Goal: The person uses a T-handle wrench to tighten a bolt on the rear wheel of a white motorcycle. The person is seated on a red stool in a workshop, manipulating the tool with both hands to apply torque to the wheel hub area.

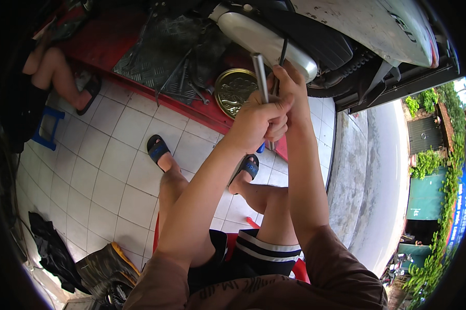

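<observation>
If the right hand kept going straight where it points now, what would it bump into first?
Probably the long silvery cover just beyond the right hand. They overlap in the picture, so I can't tell how big the gap is, or if the hand would slide past.

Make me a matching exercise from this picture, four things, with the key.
1. Rod
2. Dish
3. Stool
4. Boot

A. Blue
B. Dark, with a yellow edge
C. Gripped in the left hand
D. Round and gold-coloured

Pairs: 1-C, 2-D, 3-A, 4-B
</observation>
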`<state>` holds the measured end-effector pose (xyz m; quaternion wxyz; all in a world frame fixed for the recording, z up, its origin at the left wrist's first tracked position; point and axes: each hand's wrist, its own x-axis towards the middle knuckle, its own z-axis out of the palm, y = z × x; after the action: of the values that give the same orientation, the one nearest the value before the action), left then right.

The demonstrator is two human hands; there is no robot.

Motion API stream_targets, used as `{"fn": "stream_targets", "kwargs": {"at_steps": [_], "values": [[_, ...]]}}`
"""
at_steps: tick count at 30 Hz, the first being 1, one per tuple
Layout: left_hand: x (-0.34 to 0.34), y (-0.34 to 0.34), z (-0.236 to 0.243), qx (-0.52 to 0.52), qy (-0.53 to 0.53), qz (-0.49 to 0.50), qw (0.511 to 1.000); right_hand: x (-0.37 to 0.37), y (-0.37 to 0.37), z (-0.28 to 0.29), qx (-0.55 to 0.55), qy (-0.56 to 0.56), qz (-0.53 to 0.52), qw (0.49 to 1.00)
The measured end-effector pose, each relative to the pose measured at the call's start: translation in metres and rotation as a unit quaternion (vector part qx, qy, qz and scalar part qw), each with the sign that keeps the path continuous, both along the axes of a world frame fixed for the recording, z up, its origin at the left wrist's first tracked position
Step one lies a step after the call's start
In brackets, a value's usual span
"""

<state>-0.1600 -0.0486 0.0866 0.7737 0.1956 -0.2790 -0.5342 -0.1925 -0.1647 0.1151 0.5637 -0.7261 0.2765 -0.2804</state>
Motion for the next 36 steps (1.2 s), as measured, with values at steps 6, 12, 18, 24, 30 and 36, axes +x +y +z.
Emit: {"fn": "stream_targets", "kwargs": {"at_steps": [6,12,18,24,30,36], "values": [[0.007,0.005,-0.015,-0.088,0.293,0.019,0.952,0.018,0.012,0.002,0.067,0.024,0.018,0.997],[-0.008,-0.001,-0.023,-0.168,0.48,0.034,0.86,-0.022,-0.003,-0.052,0.244,-0.045,0.162,0.955],[-0.027,-0.007,-0.019,-0.134,0.525,0.018,0.84,-0.035,0.024,-0.08,0.354,-0.208,0.207,0.888],[-0.015,0.004,-0.038,-0.119,0.395,-0.023,0.911,-0.023,0.003,-0.101,0.571,-0.323,0.363,0.661],[0.004,0.02,-0.065,0.041,0.239,0.085,0.966,-0.017,0.0,-0.089,0.418,-0.239,0.297,0.825],[0.009,0.019,-0.097,0.353,0.178,0.324,0.86,-0.021,-0.006,-0.092,0.406,-0.263,0.314,0.817]]}}
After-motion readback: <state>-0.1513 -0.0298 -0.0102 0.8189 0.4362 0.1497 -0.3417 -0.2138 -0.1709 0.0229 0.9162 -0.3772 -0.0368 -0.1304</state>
